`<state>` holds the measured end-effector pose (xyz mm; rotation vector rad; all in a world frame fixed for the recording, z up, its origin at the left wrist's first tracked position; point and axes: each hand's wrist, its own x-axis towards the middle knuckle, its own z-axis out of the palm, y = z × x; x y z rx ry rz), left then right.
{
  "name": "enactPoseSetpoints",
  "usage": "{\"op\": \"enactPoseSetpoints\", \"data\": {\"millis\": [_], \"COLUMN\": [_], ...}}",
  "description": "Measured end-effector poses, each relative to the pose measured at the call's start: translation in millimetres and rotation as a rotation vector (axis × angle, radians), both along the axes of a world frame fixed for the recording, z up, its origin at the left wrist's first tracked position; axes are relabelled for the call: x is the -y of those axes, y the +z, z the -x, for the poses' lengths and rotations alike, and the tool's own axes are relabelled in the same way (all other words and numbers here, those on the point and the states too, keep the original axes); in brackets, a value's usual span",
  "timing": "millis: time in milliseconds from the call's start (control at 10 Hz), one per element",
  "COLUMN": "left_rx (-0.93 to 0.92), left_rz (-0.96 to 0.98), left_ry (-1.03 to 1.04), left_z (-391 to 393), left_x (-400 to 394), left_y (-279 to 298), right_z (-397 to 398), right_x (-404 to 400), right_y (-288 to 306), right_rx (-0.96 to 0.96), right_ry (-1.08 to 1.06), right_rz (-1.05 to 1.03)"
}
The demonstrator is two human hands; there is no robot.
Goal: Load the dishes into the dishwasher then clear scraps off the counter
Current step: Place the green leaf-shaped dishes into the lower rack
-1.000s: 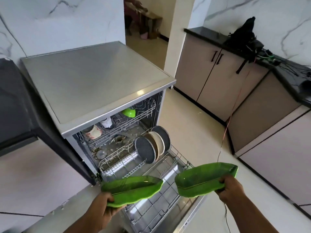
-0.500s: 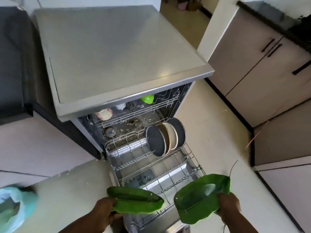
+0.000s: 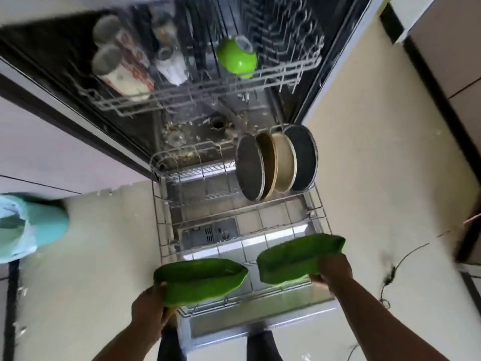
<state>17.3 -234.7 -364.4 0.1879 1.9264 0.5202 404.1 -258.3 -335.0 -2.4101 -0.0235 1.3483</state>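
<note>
Held low in the frame, the left hand [image 3: 149, 307] is clamped on the near end of a green leaf-shaped dish [image 3: 199, 278], and to its right the right hand [image 3: 331, 268] is closed on the end of a second green leaf-shaped dish [image 3: 296, 260], both dishes carried over the pulled-out grey wire lower rack [image 3: 235, 222]. With each dish gripped at one end only, a slip or a knock against the wires could be risked, and the four upright round plates [image 3: 277, 164] at centre right could be struck. Cups in the upper-left wire rack are blurred; the fingers under the dishes are hidden; a turquoise object [image 3: 28, 225] at the left edge is cut off and cannot be identified.
</note>
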Motion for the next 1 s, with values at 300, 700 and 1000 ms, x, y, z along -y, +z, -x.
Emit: {"op": "enactPoseSetpoints", "data": {"millis": [300, 700, 1000], "left_rx": [-0.071, -0.111, -0.092], "left_rz": [0.026, 0.183, 0.292], "left_ry": [0.091, 0.071, -0.141], "left_z": [-45.2, -39.2, -50.1], "left_x": [-8.8, -16.0, -22.0], "left_y": [-39.9, -88.6, -80.3], "right_z": [-10.1, -10.0, -11.0], "right_x": [-9.1, -15.6, -11.7], "right_y": [-96.2, -134.8, -122.9], "right_rx": [-0.052, 0.135, 0.13], "right_ry": [0.002, 0.074, 0.057], "right_rz": [-0.021, 0.042, 0.136]}}
